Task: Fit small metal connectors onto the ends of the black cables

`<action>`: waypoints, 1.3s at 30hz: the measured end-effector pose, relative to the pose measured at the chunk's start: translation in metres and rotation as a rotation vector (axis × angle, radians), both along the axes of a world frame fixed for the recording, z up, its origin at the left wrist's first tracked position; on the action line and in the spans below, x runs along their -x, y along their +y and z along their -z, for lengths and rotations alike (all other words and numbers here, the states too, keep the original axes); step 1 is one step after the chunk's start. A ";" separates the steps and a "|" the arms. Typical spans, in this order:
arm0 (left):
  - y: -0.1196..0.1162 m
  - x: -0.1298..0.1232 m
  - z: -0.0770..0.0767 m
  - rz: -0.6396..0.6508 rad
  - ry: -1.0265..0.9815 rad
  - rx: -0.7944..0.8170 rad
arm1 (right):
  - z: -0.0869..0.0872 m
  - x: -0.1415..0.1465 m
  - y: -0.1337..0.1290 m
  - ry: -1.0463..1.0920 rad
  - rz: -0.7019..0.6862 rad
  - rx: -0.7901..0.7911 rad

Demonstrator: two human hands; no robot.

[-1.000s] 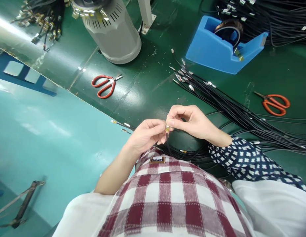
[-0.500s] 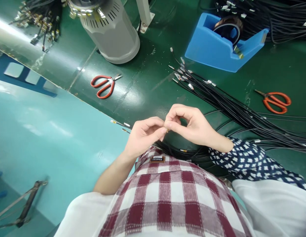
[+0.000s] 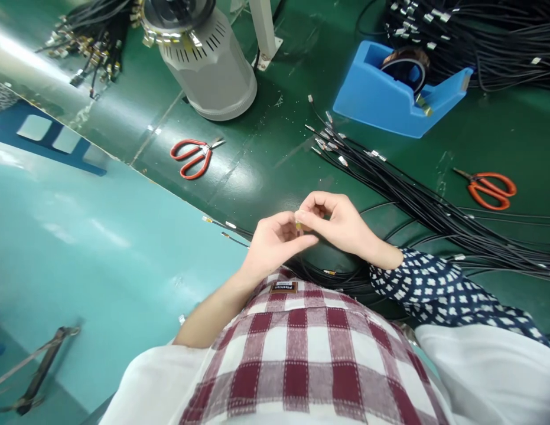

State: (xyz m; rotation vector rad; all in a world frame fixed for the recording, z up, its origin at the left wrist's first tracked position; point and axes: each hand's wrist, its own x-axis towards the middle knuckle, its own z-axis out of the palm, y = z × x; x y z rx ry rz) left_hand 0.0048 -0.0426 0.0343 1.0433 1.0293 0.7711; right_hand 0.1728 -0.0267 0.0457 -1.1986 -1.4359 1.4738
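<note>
Pinching a small yellow-banded cable end (image 3: 298,225) between thumb and forefinger of the right hand (image 3: 341,225); half covered there, too small for detail. Just beside with the left hand (image 3: 270,243), thumb spread off; cannot tell whether gripping behind. Farther out, black cables (image 3: 390,177), a blue tape dispenser (image 3: 378,100), a grey machine (image 3: 217,79) cut off above.

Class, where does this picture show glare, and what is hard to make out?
Head view: glare streaks the green table at upper left and marks the teal floor; same view: the cable end between the hands is small and partly covered.
</note>
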 end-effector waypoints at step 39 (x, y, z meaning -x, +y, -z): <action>0.014 0.025 -0.003 0.001 -0.323 -0.109 | -0.021 -0.007 -0.020 -0.240 -0.110 -0.178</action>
